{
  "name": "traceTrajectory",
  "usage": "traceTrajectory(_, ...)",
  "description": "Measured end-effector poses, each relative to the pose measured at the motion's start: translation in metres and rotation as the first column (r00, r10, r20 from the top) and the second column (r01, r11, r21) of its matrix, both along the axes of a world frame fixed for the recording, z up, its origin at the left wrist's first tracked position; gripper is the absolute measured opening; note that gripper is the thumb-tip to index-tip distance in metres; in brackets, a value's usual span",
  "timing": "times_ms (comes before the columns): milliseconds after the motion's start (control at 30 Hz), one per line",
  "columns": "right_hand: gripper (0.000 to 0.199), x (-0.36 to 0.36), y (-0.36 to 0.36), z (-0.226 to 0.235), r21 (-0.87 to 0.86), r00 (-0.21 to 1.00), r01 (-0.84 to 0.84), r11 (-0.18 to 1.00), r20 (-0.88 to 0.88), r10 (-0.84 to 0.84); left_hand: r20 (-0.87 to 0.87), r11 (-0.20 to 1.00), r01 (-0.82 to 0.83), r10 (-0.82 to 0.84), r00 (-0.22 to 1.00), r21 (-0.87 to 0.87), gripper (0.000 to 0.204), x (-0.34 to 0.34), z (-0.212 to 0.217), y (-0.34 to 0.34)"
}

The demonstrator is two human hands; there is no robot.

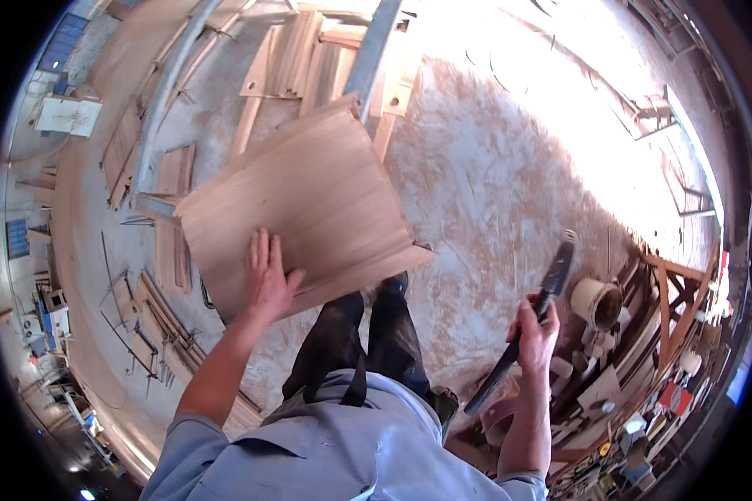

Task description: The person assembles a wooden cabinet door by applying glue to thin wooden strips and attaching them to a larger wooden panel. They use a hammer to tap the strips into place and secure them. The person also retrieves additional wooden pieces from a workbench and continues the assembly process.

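Note:
A broad light-brown wooden panel [309, 192] lies at a slant in front of me, with a raised strip along its near edge. My left hand [271, 271] rests flat on its near left part, fingers stretched out and holding nothing. Out to the right, apart from the panel, my right hand [535, 330] is closed round the middle of a long black bar-like tool [556, 275]. One end of this tool is pale and metallic and points away from me; the dark end reaches back beside my forearm. Its exact kind is unclear. What bears the panel is mostly hidden beneath it.
Grey metal rails [374, 50] run beyond the panel, near stacked boards [288, 58]. More wooden strips [163, 317] and clamps lie at left. At right stand a pale bucket [595, 302], a wooden rack [667, 309] and a cluttered heap of tools and offcuts. Dust marks the floor [468, 167].

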State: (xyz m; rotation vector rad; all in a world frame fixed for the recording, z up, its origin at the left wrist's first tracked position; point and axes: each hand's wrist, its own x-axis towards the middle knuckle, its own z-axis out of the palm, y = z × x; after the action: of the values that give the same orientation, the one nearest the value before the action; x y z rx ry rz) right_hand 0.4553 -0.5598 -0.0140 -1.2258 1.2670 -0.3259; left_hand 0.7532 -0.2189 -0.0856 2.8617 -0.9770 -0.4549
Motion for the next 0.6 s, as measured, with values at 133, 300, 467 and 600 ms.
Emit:
traceTrajectory(133,0.017,-0.011,0.035,-0.004,0.172,0.956,-0.212,0.962,-0.166,0.241,0.111,0.997,0.005,0.004,0.994,-0.077,0.076,0.051,-0.011,-0.005)
traceTrajectory(300,0.034,-0.004,0.087,-0.006,0.271,0.707,-0.585,0.764,-0.291,0.644,0.251,0.998,0.024,-0.008,0.968,-0.059,0.071,0.133,-0.018,-0.019)
traceTrajectory(467,0.047,0.016,0.127,-0.01,0.344,0.58,-0.72,0.603,-0.179,0.795,0.285,0.996,-0.007,0.031,0.958,-0.087,0.067,0.185,-0.038,-0.03)
traceTrajectory(600,0.042,0.041,0.149,-0.01,0.394,0.533,-0.734,0.553,-0.17,0.829,0.306,0.994,-0.006,0.038,0.951,-0.105,0.061,0.192,-0.039,-0.039)
